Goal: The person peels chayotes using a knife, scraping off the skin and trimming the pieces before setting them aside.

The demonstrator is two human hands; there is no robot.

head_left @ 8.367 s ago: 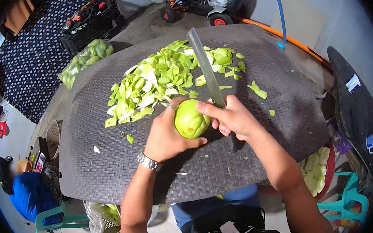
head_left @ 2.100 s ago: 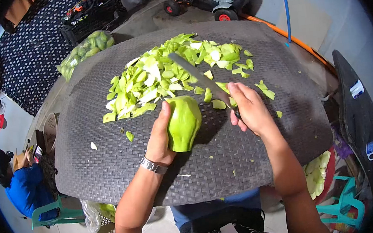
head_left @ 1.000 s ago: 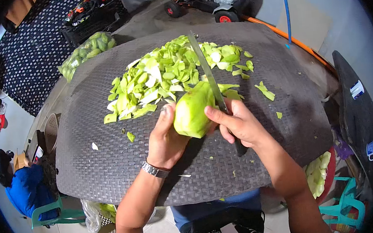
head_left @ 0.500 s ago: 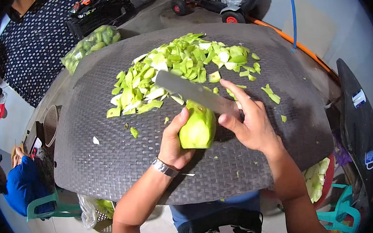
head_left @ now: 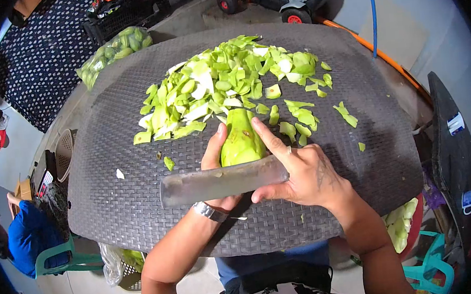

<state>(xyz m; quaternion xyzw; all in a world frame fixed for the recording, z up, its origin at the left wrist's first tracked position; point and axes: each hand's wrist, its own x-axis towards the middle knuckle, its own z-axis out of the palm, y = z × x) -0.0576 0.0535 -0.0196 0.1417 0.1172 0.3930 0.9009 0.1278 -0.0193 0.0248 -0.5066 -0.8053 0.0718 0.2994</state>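
Observation:
My left hand [head_left: 214, 157], with a metal watch at the wrist, is closed around a partly peeled oblong green fruit [head_left: 241, 138] from its left side. A wide-bladed knife [head_left: 221, 182] is gripped in my right hand [head_left: 307, 174], its handle hidden in the palm. The blade lies crosswise over the fruit's near end and points left. My right index finger stretches along the fruit's right side. Just beyond my hands spreads a heap of green peelings [head_left: 225, 81], with several loose pieces to the right.
The dark woven-pattern table [head_left: 117, 195] fills the middle. A clear bag of green fruit [head_left: 115, 54] is past its far left edge. A red basin [head_left: 417, 226] with pale pieces is at lower right. A person in blue [head_left: 32, 237] sits at left, by a teal chair [head_left: 70, 259].
The knife has swung from pointing away over the heap to lying across the fruit's near end. My right hand has turned and come closer, its index finger now at the fruit. Some peelings fell nearby.

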